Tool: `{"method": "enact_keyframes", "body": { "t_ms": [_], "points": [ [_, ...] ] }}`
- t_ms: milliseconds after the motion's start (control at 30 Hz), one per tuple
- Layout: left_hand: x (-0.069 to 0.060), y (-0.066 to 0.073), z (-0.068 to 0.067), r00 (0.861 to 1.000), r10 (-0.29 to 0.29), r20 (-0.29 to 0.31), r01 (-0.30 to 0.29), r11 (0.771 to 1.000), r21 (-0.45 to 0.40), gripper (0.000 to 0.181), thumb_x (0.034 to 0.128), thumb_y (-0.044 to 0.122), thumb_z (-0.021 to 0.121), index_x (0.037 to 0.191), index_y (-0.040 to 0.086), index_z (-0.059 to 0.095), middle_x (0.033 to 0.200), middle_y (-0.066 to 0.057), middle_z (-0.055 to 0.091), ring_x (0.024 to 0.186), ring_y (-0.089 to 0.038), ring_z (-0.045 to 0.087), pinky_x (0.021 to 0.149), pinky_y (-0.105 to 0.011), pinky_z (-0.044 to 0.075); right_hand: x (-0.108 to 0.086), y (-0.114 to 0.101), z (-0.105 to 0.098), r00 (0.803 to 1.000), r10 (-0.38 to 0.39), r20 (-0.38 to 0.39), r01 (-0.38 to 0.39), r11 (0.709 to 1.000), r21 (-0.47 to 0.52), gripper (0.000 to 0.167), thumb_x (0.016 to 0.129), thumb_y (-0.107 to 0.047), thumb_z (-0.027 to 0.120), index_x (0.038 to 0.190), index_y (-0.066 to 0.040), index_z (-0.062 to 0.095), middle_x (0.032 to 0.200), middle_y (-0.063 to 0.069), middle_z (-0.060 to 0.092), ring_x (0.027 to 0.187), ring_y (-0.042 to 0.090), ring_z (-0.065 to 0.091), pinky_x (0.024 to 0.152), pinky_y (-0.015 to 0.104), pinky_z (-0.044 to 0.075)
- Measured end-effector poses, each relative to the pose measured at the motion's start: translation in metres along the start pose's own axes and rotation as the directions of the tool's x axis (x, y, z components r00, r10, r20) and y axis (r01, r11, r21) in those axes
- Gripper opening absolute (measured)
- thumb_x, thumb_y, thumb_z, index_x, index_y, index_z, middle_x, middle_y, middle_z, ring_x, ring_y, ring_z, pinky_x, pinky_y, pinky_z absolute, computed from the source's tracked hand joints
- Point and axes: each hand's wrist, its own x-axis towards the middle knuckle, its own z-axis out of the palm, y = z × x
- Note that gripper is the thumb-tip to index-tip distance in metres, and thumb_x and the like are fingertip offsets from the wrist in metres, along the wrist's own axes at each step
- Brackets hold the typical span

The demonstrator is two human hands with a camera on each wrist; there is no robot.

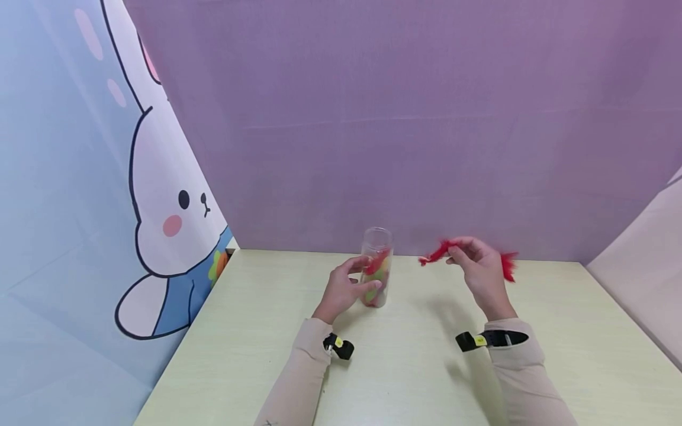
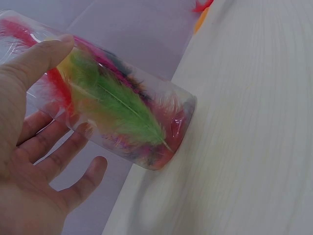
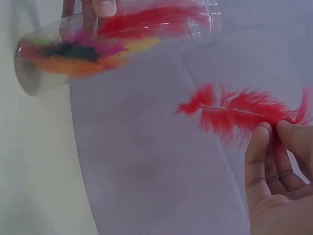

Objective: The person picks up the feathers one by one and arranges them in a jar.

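In the head view, a clear cylindrical jar (image 1: 377,241) stands a little tilted near the table's back edge. Red, green, yellow, orange, dark and magenta feathers (image 2: 124,100) lie inside it. My left hand (image 1: 345,287) holds the jar, its thumb across one side and fingertips on the other. To the right of the jar, my right hand (image 1: 483,278) pinches a fluffy red feather (image 3: 234,108) between thumb and fingers, above the table. The feather's one end points towards the jar, apart from it; its other end shows beyond the hand.
A pale wood-grain table (image 1: 394,378) lies under both hands. Behind it hangs a purple cloth (image 1: 415,130), with a rabbit-print sheet (image 1: 176,195) at left and a whitish panel (image 1: 639,260) at right. A partly visible red and orange patch (image 2: 200,17) shows at the left wrist view's top.
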Motion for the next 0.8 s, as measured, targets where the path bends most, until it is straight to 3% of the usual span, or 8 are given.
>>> {"method": "enact_keyframes", "body": {
  "t_ms": [200,433,800],
  "points": [
    [0.000,0.000,0.000,1.000,0.011,-0.002,-0.011,1.000,0.002,0.063,0.0811,0.037,0.088,0.137,0.024,0.062,0.133,0.003,0.068,0.125,-0.021,0.060,0.102,-0.045,0.053,0.005,-0.005,0.003,1.000,-0.009,0.007,0.009,1.000,-0.006,0.015,0.099,-0.006,0.066,0.113,-0.002,0.068,0.096,-0.009,0.074,0.080,0.007,0.071,0.078,0.017,0.059],
    [0.003,-0.001,0.001,1.000,0.018,-0.005,-0.018,1.000,0.005,0.063,0.0806,0.038,0.088,0.137,0.025,0.062,0.132,0.004,0.068,0.125,-0.021,0.061,0.101,-0.045,0.054,0.012,-0.013,0.009,1.000,0.024,0.005,-0.024,0.996,-0.083,0.016,0.100,-0.010,0.066,0.115,-0.005,0.068,0.099,-0.012,0.074,0.091,0.008,0.071,0.083,0.016,0.057],
    [0.009,-0.002,0.005,1.000,0.010,-0.020,-0.010,1.000,0.008,0.063,0.0799,0.039,0.088,0.136,0.025,0.063,0.131,0.004,0.069,0.124,-0.021,0.061,0.100,-0.044,0.054,0.031,-0.026,0.022,1.000,0.008,0.003,-0.008,1.000,-0.016,0.016,0.098,-0.008,0.068,0.113,-0.003,0.068,0.092,-0.008,0.072,0.082,0.009,0.068,0.079,0.019,0.059]
  ]
}}
